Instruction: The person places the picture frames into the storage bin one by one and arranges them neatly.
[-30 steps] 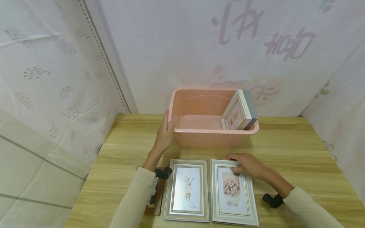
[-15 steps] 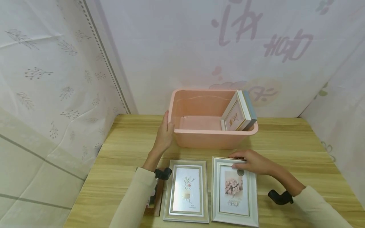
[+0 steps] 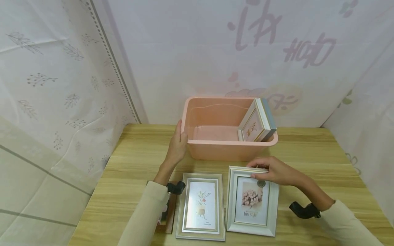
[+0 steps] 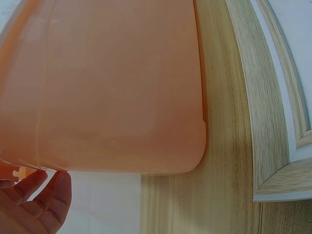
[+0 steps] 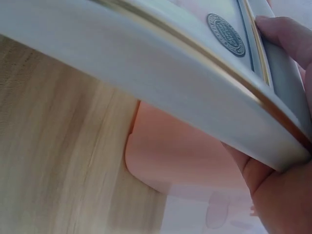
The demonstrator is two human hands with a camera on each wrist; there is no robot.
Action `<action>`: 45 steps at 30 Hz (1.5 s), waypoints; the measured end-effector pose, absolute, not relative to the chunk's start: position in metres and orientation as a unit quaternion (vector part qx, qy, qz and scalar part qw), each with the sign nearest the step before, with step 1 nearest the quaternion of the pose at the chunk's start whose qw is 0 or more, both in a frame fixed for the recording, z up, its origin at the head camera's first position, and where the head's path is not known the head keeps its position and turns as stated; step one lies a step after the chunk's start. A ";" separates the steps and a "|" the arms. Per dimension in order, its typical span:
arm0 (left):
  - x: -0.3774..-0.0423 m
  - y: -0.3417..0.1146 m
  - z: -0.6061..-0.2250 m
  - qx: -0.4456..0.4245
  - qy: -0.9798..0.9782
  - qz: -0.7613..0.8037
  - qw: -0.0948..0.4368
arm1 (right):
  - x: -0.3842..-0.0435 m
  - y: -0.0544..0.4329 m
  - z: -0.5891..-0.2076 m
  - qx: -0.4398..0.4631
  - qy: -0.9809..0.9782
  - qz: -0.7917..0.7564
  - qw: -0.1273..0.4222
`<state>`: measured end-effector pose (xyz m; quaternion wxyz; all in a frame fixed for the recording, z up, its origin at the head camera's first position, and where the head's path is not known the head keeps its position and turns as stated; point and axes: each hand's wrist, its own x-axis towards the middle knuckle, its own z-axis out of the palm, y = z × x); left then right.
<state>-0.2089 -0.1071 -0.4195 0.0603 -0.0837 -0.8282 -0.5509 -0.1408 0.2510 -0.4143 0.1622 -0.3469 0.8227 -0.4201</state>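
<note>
A pink plastic bin (image 3: 221, 150) stands at the back of the table, and my left hand (image 3: 177, 143) grips its left rim. In the left wrist view, the fingertips (image 4: 61, 187) press against the bin's wall (image 4: 122, 97). My right hand (image 3: 277, 171) pinches the top edge of a white picture frame (image 3: 232, 201) with a flower picture, thumb on its front. That frame's top is raised off the table, as the right wrist view shows along its white side (image 5: 161, 83). Inside the bin, a white frame (image 3: 253, 124) and a blue-grey one (image 3: 269, 116) lean at the right end.
A beige picture frame (image 3: 180, 218) lies flat left of the held one. Partly under my left forearm is a brown frame (image 3: 170, 218). The wooden table (image 3: 311, 150) meets a patterned cloth wall (image 3: 172, 51) behind the bin.
My right hand has lifted the top of the white picture frame off the table, and both have shifted slightly toward the bin. The left hand keeps its hold on the rim.
</note>
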 end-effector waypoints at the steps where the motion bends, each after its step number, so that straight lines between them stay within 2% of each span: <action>1: -0.209 -0.107 -0.420 -0.084 -0.829 -0.550 0.061 | -0.141 0.251 -0.413 -0.343 0.821 -0.423 0.171; 4: -0.209 -0.107 -0.420 -0.083 -0.831 -0.547 0.061 | -0.140 0.251 -0.410 -0.333 0.819 -0.426 0.192; 11: -0.209 -0.107 -0.419 -0.089 -0.825 -0.554 0.061 | -0.139 0.252 -0.403 -0.350 0.844 -0.376 0.156; 23: -0.209 -0.106 -0.420 -0.084 -0.833 -0.542 0.066 | -0.135 0.251 -0.383 -0.367 0.834 -0.376 0.166; 45: -0.210 -0.108 -0.420 -0.087 -0.828 -0.551 0.064 | -0.124 0.258 -0.307 -0.355 0.875 -0.328 0.005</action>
